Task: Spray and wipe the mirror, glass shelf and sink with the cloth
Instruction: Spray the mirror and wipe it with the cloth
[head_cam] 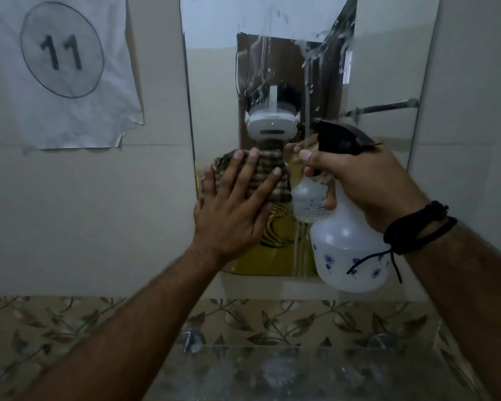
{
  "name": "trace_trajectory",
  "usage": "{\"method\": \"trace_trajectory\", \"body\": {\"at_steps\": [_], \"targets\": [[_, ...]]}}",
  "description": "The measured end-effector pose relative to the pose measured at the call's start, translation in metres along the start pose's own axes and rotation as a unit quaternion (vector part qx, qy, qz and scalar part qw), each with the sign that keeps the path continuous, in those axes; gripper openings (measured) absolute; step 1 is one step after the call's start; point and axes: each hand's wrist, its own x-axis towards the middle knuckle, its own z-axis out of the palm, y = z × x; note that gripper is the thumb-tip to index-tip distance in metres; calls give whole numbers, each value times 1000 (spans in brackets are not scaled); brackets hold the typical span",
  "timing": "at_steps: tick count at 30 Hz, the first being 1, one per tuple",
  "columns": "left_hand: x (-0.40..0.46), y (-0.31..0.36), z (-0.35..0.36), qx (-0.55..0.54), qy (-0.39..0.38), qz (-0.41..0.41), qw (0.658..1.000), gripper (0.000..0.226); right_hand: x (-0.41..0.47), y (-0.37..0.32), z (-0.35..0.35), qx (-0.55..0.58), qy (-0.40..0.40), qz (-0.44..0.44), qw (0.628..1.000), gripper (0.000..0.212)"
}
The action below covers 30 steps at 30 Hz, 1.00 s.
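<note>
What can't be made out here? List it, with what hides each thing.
Head view only:
- Sink: out of frame below the clear glass shelf.
- Rectangular wall mirror: top cut by the frame edge; lower part covered by the left hand pressing the brown checked cloth.
- White plastic spray bottle: neck hidden by right-hand fingers.

— What hangs on the wall at upper left?
— A creased sheet of white paper (58, 70), its lower edge torn, with "11" hand-drawn inside a circle.
— And the wall itself?
— Plain pale tiles (84, 215), then a band of leaf-patterned tiles (41, 328) running across lower down.
— Anything metal?
— Two round chrome fittings (192, 340) against that patterned band, one at each side, both blurred.
</note>
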Motion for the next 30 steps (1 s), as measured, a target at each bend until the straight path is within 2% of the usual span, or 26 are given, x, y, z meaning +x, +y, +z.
{"method": "trace_trajectory", "body": {"at_steps": [8,12,17,25,30], "targets": [[91,-27,-35,-21,7,-41,999,59,18,-32,-4,18,-3,-44,999,14],[81,-21,-30,-19,9,-41,999,60,19,-27,-2,15,-9,-39,999,21],[45,-16,-19,2,-16,9,1000,61,25,-23,-7,26,-27,-15,999,16],[139,-51,-51,-14,29,-20,999,59,56,-51,-20,-18,-30,-33,999,26],[124,-37,-46,-24,28,-44,998,61,62,-58,-20,4,-22,-40,999,22]]}}
